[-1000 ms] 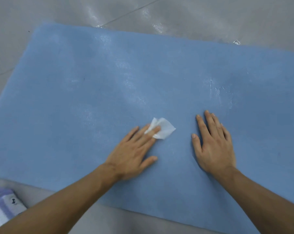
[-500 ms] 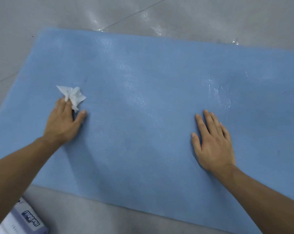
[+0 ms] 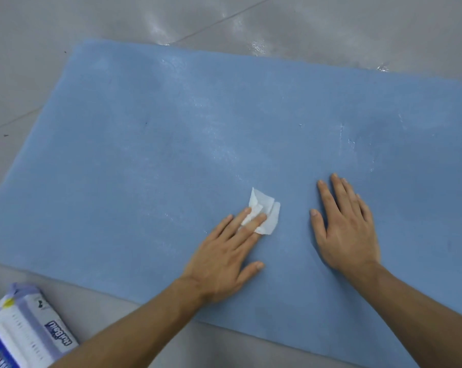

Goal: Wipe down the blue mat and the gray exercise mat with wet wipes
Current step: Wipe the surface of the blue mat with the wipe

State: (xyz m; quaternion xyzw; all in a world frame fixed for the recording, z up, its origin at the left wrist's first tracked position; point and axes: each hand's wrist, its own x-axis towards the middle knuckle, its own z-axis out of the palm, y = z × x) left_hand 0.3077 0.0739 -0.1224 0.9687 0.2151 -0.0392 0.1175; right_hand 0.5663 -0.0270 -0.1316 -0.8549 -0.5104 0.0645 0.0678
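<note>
glossy gray tiled floor (image 3: 330,25); blue mat (image 3: 145,168) laid flat on it, wet streaks across its upper middle. white wet wipe (image 3: 267,213), crumpled, lies on the mat under the left hand (image 3: 224,261) fingertips, which press it down with straight fingers. right hand (image 3: 346,229) flat on the mat just beside, fingers extended, holding nothing. wipes pack (image 3: 20,333) on the floor, lower left, off the mat.

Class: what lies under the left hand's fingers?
A white wipe, pressed on the blue mat by the left hand. Its near part is hidden beneath the fingers.
</note>
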